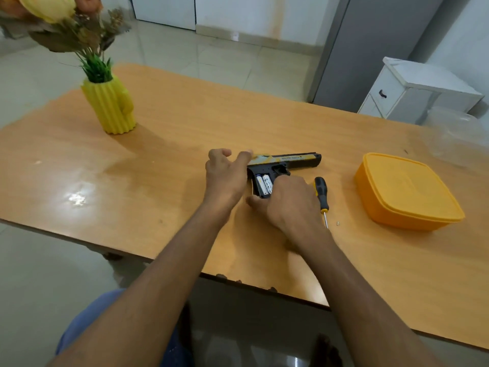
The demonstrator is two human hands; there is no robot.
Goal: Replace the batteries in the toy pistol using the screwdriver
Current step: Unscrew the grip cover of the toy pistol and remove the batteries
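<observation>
The toy pistol point(284, 165) was laid flat on the table point(185, 128), steadied by the left hand point(225, 173) with fingers spread. The batteries point(264, 184) were reached by the right hand point(287, 200), its fingertips hidden. Light, rigid plastic was judged likely; the grip seemed best held.

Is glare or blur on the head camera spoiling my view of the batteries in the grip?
Head view: the bright glare patch sits on the table well left of the work, so the batteries in the toy pistol read clearly; the left hand fingertips are slightly motion-blurred; wide-angle distortion bends the table edges; the flowers at top left are soft.
</observation>
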